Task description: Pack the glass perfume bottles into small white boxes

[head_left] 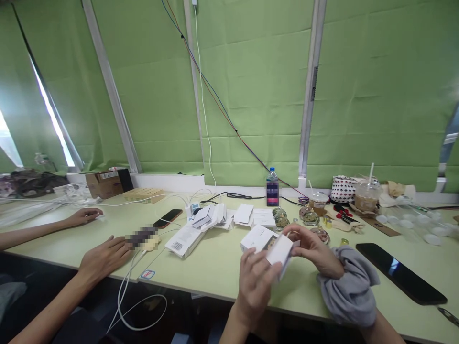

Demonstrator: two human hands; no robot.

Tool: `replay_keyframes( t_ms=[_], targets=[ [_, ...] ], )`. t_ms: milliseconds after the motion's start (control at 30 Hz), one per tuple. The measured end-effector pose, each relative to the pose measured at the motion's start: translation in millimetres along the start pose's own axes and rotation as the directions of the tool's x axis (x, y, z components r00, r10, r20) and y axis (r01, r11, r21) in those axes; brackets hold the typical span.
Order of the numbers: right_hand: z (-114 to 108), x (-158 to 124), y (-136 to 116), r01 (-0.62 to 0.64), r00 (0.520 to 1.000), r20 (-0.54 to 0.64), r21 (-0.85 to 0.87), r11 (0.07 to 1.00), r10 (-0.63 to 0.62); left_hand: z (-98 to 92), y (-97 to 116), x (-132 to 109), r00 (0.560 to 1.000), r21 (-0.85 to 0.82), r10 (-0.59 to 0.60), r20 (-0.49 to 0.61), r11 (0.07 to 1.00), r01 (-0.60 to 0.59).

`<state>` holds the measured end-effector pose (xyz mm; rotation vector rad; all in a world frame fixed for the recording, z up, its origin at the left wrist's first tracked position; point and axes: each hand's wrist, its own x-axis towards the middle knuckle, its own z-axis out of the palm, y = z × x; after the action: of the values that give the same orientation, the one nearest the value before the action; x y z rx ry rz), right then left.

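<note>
A small white box (280,249) is held up between my two hands over the front of the table. My left hand (254,284) grips it from below and the left, fingers curled round its side. At its right end my right hand (311,247) pinches the edge near what looks like a flap; a grey scrunchie (347,284) circles that wrist. Just behind the held box lies a larger white box (255,237), partly covered by it. Round glass jars (281,220) with patterned contents stand beyond my hands.
White cartons (210,217) lie piled left of centre. A water bottle (272,188), iced drink cup (367,196) and clear plastic containers (412,222) stand farther back. A black phone (399,272) lies right. Another person's hand (105,255) rests at left near white cables (124,296).
</note>
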<state>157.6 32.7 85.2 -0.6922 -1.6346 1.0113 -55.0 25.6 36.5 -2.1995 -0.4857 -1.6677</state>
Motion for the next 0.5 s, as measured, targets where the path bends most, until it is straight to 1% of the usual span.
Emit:
replay_keyframes(
  t_ms=[33,100,167,200,267,367,433,500],
  targets=[
    [-2,-1,-1,-0.005,1.000,0.024,0.008,1.000,0.004,-2.0,5,1,0.994,0.057,0.100,0.053,0.993,-0.102],
    [-6,-4,-1,-0.004,0.999,0.039,-0.007,1.000,0.004,-5.7,15,3,0.951,0.111,0.243,0.192,0.957,-0.267],
    [-11,-6,0,-0.008,1.000,0.021,-0.022,1.000,0.008,-7.8,23,6,0.916,0.132,0.312,0.251,0.927,-0.352],
    [-13,-6,1,-0.014,1.000,0.007,-0.019,1.000,0.014,-7.9,26,8,0.914,0.144,0.322,0.246,0.921,-0.363],
    [-18,-7,3,-0.032,0.999,-0.010,-0.016,0.999,0.032,-6.5,29,10,0.929,0.149,0.311,0.202,0.928,-0.342],
    [-22,-7,4,0.014,0.999,-0.039,-0.019,1.000,-0.015,-2.6,29,10,0.948,0.129,0.298,0.114,0.941,-0.312],
    [-23,-7,4,0.063,0.996,-0.059,0.000,0.998,-0.063,-0.6,29,10,0.942,0.144,0.327,0.072,0.931,-0.334],
    [-21,-7,5,0.086,0.995,-0.057,0.031,0.996,-0.084,0.2,30,11,0.927,0.181,0.370,0.063,0.909,-0.375]
  ],
)
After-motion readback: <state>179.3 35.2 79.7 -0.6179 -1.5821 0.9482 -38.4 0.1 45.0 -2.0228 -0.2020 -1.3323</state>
